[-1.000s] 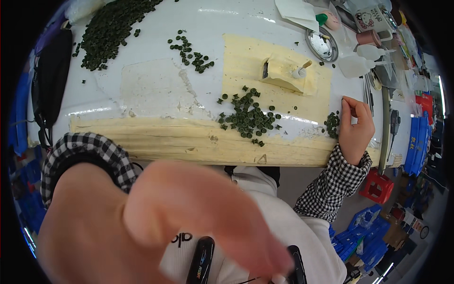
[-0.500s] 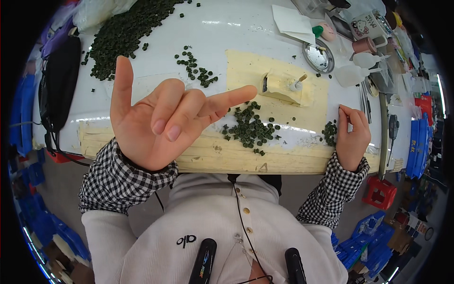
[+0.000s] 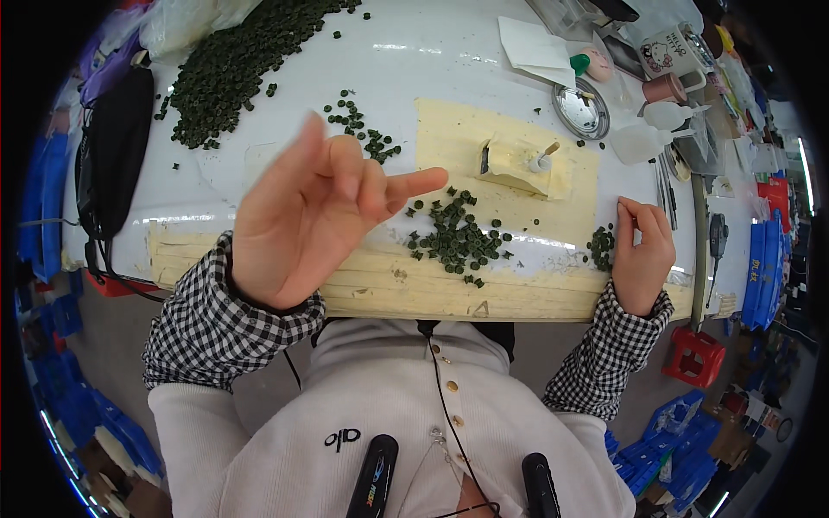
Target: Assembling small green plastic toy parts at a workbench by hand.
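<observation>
My left hand is raised over the near side of the table, palm up. One finger points right, the middle fingers curl inward, and the blurred thumb stands up; the palm holds nothing. Just beyond the pointing finger lies a loose heap of small dark green round pieces. My right hand rests on the tabletop at the right, fingers bent, with a gap between thumb and forefinger and nothing seen in it. A smaller cluster of green pieces lies beside it. Between the hands, farther back, stands a yellow-taped block with a small upright peg.
A large pile of green pieces spreads at the far left, beside a black pouch. At the back right are a round metal dish, squeeze bottles, a mug and tweezers. Yellow tape covers the front edge.
My left hand has turned and drawn in slightly; its upright thumb has swung right toward the curled fingers, and the pointing finger has pulled back. My right hand has barely moved.
</observation>
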The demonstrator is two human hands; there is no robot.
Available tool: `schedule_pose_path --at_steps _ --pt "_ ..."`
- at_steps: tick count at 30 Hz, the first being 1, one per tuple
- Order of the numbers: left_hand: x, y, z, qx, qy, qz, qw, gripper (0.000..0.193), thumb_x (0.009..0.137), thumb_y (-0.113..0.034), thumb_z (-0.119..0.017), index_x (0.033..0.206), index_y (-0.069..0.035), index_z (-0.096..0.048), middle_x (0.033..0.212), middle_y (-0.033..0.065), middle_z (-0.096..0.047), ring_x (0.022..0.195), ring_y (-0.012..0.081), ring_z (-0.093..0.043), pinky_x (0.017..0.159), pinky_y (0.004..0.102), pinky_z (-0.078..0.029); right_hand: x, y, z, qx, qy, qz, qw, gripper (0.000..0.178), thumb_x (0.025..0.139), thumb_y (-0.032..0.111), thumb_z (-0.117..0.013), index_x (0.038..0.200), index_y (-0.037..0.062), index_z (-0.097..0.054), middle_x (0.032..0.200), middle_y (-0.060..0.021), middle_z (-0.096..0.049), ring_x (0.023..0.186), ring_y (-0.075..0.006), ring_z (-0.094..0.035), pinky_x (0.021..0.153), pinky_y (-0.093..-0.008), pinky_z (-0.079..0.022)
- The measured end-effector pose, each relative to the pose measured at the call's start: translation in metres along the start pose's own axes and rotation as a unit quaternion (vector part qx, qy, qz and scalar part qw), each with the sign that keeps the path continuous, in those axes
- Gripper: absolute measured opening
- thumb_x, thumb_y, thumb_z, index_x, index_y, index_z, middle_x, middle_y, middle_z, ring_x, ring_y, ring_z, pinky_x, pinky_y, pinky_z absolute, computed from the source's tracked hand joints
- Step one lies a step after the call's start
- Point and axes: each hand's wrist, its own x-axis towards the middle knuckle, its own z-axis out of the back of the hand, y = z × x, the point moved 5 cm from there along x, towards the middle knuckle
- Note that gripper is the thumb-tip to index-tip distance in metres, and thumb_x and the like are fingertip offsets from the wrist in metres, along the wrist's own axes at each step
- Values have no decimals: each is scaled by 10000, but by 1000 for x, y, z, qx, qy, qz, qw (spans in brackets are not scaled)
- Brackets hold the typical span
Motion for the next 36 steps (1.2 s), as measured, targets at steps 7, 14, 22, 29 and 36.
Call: schedule_pose_path --at_steps 7,14,22,29,36 --pt "-6 -52 14 335 -187 -26 923 108 897 -117 -683 971 -40 -663 777 -30 -628 765 42 -592 639 185 -453 -1 -3 1 6 -1 5 1000 82 856 17 -650 926 -20 -627 821 -107 -616 728 -236 -622 668 -325 -502" --pt "17 -48 4 736 -32 -186 650 130 814 -80 -732 934 -42 -697 785 17 -644 723 121 -560 600 249 -424 1 10 16 109 -35 -17 993 99 836 -36 -646 932 -31 -623 805 -127 -654 731 -191 -650 682 -294 -509" --pt "42 -26 10 811 15 -151 566 101 790 -75 -732 855 -20 -678 742 58 -605 781 231 -527 685 348 -448 8 81 39 177 -5 99 979 182 775 -109 -689 940 -30 -689 848 -138 -676 747 -201 -658 676 -277 -511" --pt "42 -30 -5 740 -18 -130 660 67 830 -29 -705 841 10 -652 796 71 -679 725 154 -661 641 246 -523 19 113 23 333 132 95 929 206 778 -102 -682 967 -23 -696 863 -135 -689 768 -215 -671 679 -277 -516" --pt "51 -19 -31 305 44 3 951 196 836 38 -696 1020 31 -627 940 101 -694 880 130 -674 812 238 -543 37 128 7 479 175 54 858 187 848 -55 -657 1031 -25 -682 925 -105 -706 847 -157 -692 759 -265 -562"
